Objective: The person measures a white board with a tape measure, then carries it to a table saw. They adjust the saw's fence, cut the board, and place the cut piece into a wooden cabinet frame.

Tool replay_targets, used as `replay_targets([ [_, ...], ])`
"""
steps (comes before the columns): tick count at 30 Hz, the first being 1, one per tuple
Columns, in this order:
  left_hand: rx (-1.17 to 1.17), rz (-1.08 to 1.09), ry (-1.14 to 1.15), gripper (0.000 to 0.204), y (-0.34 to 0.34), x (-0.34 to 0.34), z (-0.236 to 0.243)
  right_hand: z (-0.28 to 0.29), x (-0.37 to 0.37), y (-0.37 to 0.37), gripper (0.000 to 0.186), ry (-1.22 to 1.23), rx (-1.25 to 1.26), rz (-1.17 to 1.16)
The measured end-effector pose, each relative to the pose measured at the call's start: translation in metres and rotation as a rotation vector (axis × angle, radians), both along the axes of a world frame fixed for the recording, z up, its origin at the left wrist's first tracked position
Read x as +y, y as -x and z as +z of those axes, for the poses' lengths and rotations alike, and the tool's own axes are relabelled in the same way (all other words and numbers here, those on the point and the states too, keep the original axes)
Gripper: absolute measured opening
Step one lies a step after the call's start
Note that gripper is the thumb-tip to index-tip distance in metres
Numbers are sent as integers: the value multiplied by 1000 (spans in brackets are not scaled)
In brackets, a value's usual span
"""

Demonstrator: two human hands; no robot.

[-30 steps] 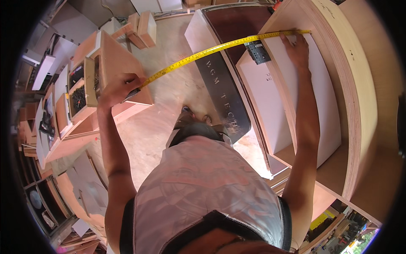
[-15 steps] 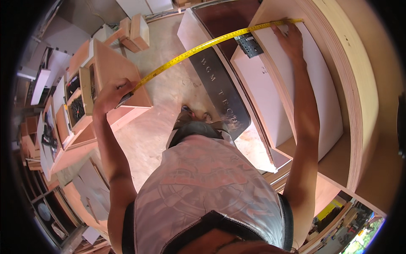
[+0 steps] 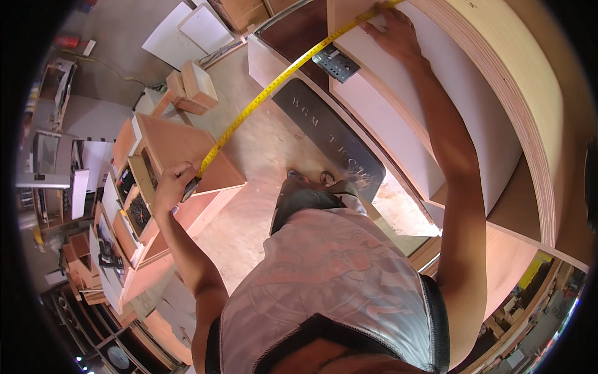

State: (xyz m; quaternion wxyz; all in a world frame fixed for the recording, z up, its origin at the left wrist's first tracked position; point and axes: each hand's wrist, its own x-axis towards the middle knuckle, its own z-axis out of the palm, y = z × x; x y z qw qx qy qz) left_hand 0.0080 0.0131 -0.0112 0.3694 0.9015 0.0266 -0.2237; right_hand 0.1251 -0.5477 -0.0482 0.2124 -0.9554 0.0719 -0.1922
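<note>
Your left hand clasps tape-measure case; right hand touches yellow blade, grip unclear. Blade between them likely light, springy; pinch flat faces.

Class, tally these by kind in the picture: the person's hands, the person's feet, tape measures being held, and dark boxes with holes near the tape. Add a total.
Hands: 2 (left hand, right hand)
Feet: 2 (left foot, right foot)
Yellow tape measure: 1
Dark box with holes: 1
Total: 6

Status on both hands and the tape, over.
Left hand closed on tape case. Right hand at far stretch of extended yellow blade. Dark slotted box close beside blade.
</note>
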Motion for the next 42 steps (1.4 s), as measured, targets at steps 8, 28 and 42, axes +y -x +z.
replay_targets([
  [8, 8, 27, -36, 35, 2, -11, 10, 6, -1, 5, 65, 3, -59, 69],
  [28, -13, 31, -30, 32, 4, -9, 19, 1, -3, 2, 62, 5, -48, 3],
  [42, -58, 39, -71, 30, 5, -7, 23, 11, -4, 7, 39, -97, -131, 72],
])
